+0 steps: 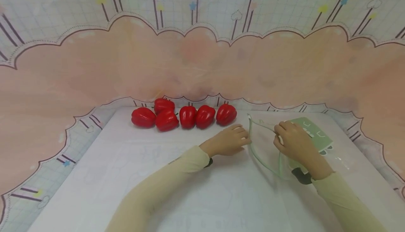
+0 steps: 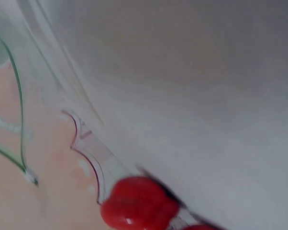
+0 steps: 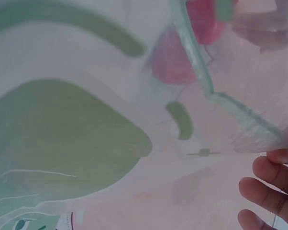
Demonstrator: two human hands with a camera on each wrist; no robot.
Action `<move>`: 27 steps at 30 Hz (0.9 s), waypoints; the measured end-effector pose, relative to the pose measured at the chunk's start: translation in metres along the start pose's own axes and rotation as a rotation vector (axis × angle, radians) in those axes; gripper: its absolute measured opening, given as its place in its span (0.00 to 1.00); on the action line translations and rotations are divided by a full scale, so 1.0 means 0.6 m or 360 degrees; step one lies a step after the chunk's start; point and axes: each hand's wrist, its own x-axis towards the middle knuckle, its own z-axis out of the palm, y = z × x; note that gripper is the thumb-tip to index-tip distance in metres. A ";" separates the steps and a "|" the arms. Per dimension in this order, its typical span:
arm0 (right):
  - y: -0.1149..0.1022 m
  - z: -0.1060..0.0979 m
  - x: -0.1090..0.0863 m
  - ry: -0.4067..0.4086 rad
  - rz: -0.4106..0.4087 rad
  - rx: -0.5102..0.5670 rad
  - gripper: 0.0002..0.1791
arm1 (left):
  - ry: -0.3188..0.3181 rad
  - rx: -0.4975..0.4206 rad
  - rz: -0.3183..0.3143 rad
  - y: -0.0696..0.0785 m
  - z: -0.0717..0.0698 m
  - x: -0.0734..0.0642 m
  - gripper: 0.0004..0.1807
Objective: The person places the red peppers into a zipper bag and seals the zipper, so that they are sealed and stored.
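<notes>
A clear plastic bag [image 1: 319, 131] with a green cartoon print lies at the right of the white table. Its green-edged mouth [image 1: 264, 165] is spread apart between both hands. My left hand [image 1: 228, 140] has curled fingers at the left side of the mouth. On the opposite side, my right hand [image 1: 294, 142] pinches the edge between thumb and fingers. Up close in the right wrist view, the right fingers [image 3: 266, 191] meet the film by the green strip. In the left wrist view, most of the left hand is out of frame.
Several red bell peppers [image 1: 187, 117] sit in a loose row at the back of the white table [image 1: 126, 161], left of the bag. A patterned peach-and-white backdrop [image 1: 202, 63] rises behind them.
</notes>
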 end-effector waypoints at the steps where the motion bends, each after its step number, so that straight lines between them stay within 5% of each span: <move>1: 0.001 0.001 0.000 0.0009 0.0001 0.0009 0.02 | 0.0030 -0.0008 -0.0039 -0.008 -0.003 -0.008 0.19; 13: 0.010 0.005 0.000 0.0063 -0.0009 0.0029 0.02 | 0.0187 0.0051 -0.0479 -0.096 0.001 -0.073 0.27; 22: 0.010 0.008 -0.003 0.0117 -0.0043 0.0028 0.02 | 0.0209 0.0189 -0.0667 -0.134 0.034 -0.057 0.28; 27: 0.008 0.010 -0.006 0.0132 -0.0055 0.0038 0.01 | 0.0019 0.0149 -0.0791 -0.149 0.050 -0.034 0.32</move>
